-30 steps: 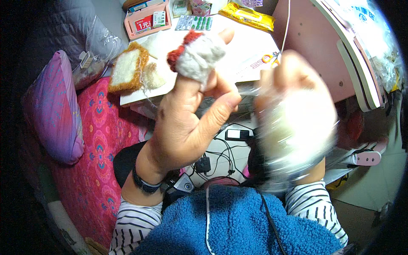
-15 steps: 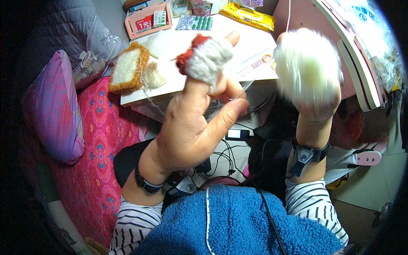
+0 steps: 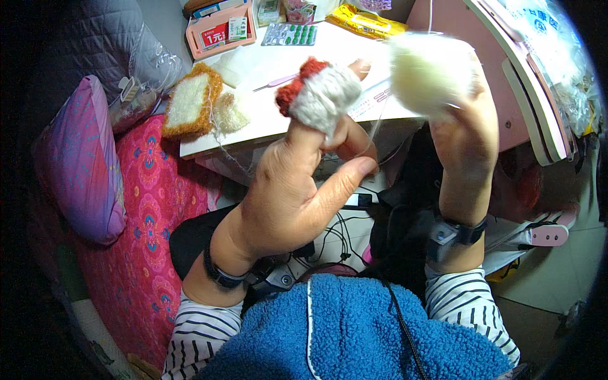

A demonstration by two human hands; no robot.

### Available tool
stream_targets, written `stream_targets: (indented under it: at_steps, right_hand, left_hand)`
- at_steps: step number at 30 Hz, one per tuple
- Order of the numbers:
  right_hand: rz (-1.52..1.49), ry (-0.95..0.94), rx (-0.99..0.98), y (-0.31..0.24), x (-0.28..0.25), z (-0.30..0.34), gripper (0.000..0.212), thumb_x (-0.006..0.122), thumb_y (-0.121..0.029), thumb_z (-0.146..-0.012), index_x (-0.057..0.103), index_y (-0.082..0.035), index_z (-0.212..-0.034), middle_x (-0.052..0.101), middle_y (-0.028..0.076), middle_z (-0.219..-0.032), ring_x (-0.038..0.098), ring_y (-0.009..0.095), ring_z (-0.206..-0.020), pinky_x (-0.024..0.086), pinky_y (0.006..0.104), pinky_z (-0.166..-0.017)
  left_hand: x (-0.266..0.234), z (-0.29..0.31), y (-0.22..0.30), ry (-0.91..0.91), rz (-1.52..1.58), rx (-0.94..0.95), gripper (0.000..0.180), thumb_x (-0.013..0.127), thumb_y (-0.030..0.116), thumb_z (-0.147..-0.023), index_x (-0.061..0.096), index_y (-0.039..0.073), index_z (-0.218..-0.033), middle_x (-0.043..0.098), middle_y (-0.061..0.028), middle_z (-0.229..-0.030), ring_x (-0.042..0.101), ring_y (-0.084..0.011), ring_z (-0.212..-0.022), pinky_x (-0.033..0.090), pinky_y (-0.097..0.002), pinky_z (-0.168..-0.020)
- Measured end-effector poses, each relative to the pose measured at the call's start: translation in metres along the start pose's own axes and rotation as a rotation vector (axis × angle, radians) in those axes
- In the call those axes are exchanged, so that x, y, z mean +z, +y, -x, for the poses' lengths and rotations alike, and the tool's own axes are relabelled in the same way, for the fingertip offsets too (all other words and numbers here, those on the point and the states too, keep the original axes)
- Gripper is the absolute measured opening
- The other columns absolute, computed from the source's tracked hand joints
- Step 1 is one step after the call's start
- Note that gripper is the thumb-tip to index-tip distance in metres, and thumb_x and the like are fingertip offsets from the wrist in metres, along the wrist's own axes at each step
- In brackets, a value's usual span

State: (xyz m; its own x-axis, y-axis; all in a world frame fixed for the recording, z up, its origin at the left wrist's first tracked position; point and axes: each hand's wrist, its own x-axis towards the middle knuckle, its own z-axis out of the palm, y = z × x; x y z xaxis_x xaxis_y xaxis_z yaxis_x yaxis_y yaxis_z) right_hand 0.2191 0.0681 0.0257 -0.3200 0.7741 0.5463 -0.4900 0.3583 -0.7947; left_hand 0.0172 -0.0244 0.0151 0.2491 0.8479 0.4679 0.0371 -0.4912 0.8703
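A small grey and red crocheted piece (image 3: 326, 95) sits over the raised fingers of my left hand (image 3: 285, 190). A thin strand of yarn (image 3: 378, 126) runs from near that hand's thumb and bent finger up toward my right hand. My right hand (image 3: 465, 136), raised on the right over the table's edge, grips a fluffy cream yarn ball (image 3: 427, 73), blurred by motion; its fingers are partly hidden by the ball. On the white table (image 3: 253, 136) behind the left hand lies a pinkish crochet hook (image 3: 278, 82).
To the left on the table lie a fuzzy bread-slice-shaped piece (image 3: 190, 104) and a cream tuft of yarn (image 3: 229, 114). Farther back are a pink tray (image 3: 218, 38), a blister pack (image 3: 290, 35) and a yellow packet (image 3: 364, 22). A pink case (image 3: 506, 82) stands at right.
My right hand has swung left and a little up with the yarn ball. My left hand has shifted slightly right, with the crocheted piece still on it. The hook shows more now.
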Motion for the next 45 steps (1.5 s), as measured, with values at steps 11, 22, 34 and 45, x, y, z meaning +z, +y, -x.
stream_targets:
  at_steps: [11, 22, 34, 45]
  right_hand:
    - [-0.453, -0.29, 0.203, 0.002, -0.001, 0.007, 0.061, 0.083, -0.033, -0.072, 0.052, -0.001, -0.114, 0.061, 0.014, -0.111, 0.061, 0.021, -0.098, 0.051, 0.0337, -0.081]
    - [0.012, -0.581, 0.401, -0.001, 0.005, 0.009, 0.042, 0.082, -0.022, -0.075, 0.053, -0.004, -0.1, 0.059, 0.006, -0.095, 0.055, 0.014, -0.084, 0.048, 0.0273, -0.073]
    - [0.605, -0.441, 0.272, 0.007, 0.003, 0.005, 0.046, 0.079, -0.015, -0.069, 0.055, -0.002, -0.106, 0.062, 0.007, -0.093, 0.059, 0.016, -0.088, 0.049, 0.0287, -0.078]
    - [0.974, -0.021, 0.017, 0.011, 0.004, -0.003, 0.046, 0.078, -0.015, -0.072, 0.056, 0.0, -0.109, 0.063, 0.013, -0.097, 0.062, 0.02, -0.09, 0.052, 0.0319, -0.08]
  left_hand:
    - [-0.007, -0.005, -0.003, 0.082, -0.073, 0.062, 0.074, 0.057, -0.002, -0.094, 0.016, 0.003, -0.156, 0.06, -0.0056, -0.089, 0.056, -0.0092, -0.079, 0.047, -0.0224, -0.075]
    - [-0.007, -0.003, -0.001, 0.105, 0.056, -0.013, 0.075, 0.057, -0.002, -0.095, 0.013, 0.002, -0.156, 0.06, -0.0051, -0.093, 0.057, -0.0094, -0.081, 0.046, -0.022, -0.08]
    - [-0.001, -0.004, -0.003, 0.149, 0.007, 0.002, 0.074, 0.058, -0.002, -0.094, 0.015, 0.001, -0.155, 0.061, -0.0056, -0.091, 0.057, -0.0089, -0.081, 0.046, -0.0219, -0.078]
    - [0.0, -0.003, -0.002, 0.069, 0.052, -0.068, 0.075, 0.057, 0.0, -0.096, 0.012, 0.004, -0.156, 0.059, -0.0058, -0.089, 0.055, -0.0094, -0.077, 0.047, -0.0226, -0.074]
